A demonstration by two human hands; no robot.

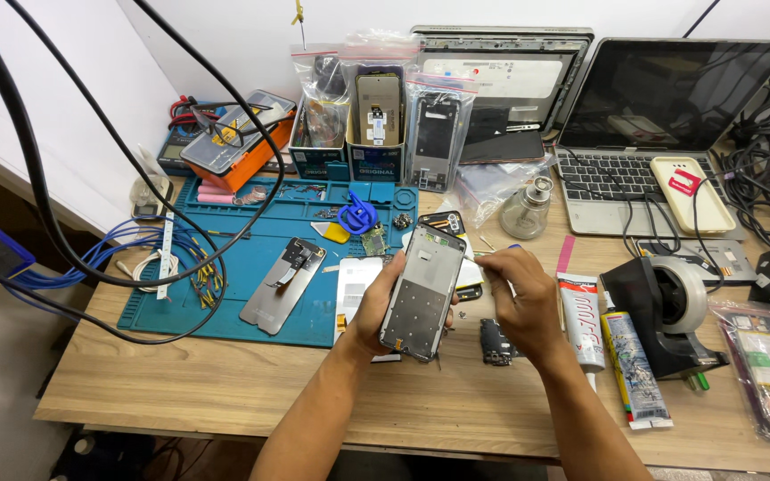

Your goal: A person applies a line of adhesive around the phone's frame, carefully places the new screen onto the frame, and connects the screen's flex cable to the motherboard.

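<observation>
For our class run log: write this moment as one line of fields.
left hand: holds phone frame upright | right hand: thin tool at frame's edge | below: small black part on wooden table

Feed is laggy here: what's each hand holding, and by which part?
Left hand grips the phone frame by its lower left edge. Right hand pinches a thin tool; cannot tell where.

Teal work mat [225,294], blue wires [118,254], orange case [251,156], perhaps silvery-grey phone frame [422,289].

You saw a laptop [661,134], tape dispenser [666,312], glue tubes [581,321], blue mat [242,267] and bagged parts [438,129] on the wooden table [225,392].
</observation>
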